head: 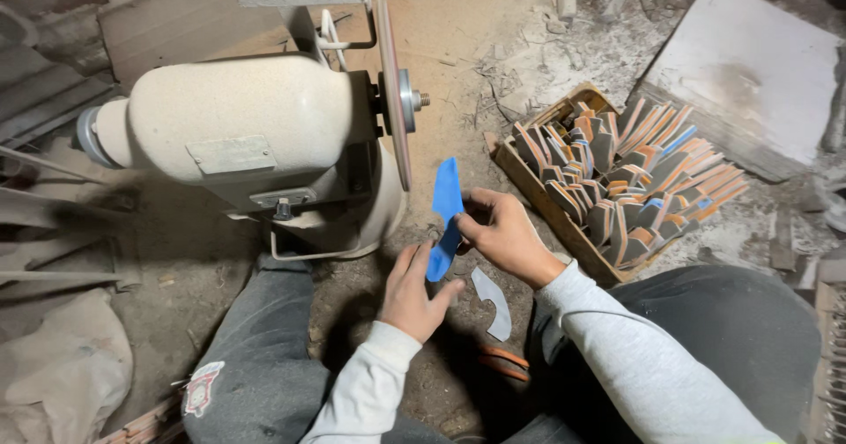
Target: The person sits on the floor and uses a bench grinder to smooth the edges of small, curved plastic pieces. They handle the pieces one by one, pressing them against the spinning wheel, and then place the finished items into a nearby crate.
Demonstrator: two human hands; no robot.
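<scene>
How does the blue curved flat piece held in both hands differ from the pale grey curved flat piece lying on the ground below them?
The blue curved flat piece is bright blue; the pale grey curved flat piece is whitish grey. The blue one is held upright between the left hand and right hand; the grey one lies flat on the dusty ground, untouched. The blue one looks longer. Both are thin, curved cutouts.

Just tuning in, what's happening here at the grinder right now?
A seated person holds a curved blue piece in both hands: the left hand at its lower end, the right hand pinching its middle. It is close to, but apart from, the thin disc of a cream bench grinder. A wooden crate of stacked similar pieces sits to the right, and a grey cut-out lies on the dusty floor below.
</scene>
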